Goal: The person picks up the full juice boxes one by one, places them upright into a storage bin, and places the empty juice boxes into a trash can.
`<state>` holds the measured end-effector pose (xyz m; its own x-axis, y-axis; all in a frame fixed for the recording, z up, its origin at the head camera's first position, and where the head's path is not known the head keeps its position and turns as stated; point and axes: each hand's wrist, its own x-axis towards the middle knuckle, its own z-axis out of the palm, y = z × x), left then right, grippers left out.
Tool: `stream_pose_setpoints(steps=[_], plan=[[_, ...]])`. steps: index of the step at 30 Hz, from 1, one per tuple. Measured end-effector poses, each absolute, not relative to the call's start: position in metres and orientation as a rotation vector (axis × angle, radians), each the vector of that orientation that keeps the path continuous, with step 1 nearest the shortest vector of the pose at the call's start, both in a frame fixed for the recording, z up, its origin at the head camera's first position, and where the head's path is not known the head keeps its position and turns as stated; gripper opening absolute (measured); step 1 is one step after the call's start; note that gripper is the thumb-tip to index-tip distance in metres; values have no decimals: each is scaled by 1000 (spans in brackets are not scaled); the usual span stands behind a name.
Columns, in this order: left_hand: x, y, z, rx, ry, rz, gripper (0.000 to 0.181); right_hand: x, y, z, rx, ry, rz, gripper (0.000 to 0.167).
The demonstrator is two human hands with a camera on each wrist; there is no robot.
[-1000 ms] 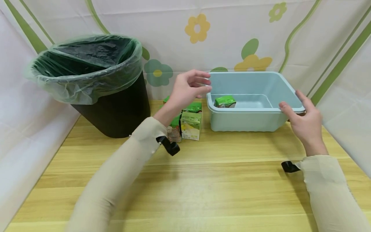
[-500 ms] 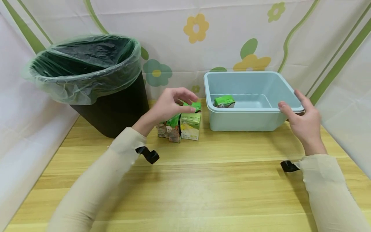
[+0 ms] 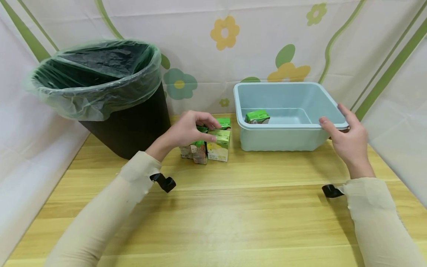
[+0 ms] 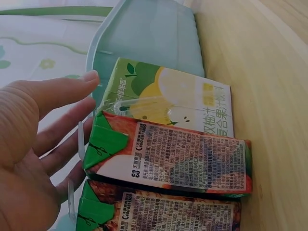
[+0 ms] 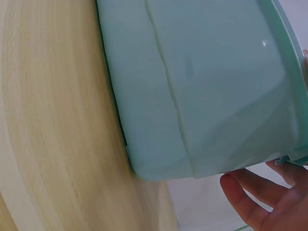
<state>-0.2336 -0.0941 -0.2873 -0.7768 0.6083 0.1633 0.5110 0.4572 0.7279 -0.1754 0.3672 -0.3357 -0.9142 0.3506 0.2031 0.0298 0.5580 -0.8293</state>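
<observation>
My left hand point(image 3: 185, 130) hovers over a cluster of small juice boxes on the table, thumb and fingers apart. Nearest its fingertips stands a yellow-green juice box point(image 3: 218, 148). To its left are red-brown juice boxes point(image 4: 183, 154) with green tops, partly hidden by the hand in the head view. The left wrist view has clear straws lying against the boxes, and the hand gripping none of them. My right hand point(image 3: 354, 142) holds the right front corner of a light blue plastic bin point(image 3: 280, 140), thumb over the rim. Inside the bin lies one green-topped juice box point(image 3: 257, 116).
A black trash can point(image 3: 133, 129) lined with a translucent green bag point(image 3: 130, 92) stands at the left. Behind everything hangs a white curtain point(image 3: 197, 33) with flower prints. The wooden table point(image 3: 227, 215) stretches in front of the boxes and bin.
My left hand has come down and left from beside the bin's left rim to just above the juice boxes. My right hand keeps its hold on the bin.
</observation>
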Motion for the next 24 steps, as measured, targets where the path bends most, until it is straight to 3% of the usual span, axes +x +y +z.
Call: stream_pose_setpoints(steps=[24], plan=[[-230,-90,-291,894,2709,1071,32,-176,366,-336,-291,-2442,1305,78]])
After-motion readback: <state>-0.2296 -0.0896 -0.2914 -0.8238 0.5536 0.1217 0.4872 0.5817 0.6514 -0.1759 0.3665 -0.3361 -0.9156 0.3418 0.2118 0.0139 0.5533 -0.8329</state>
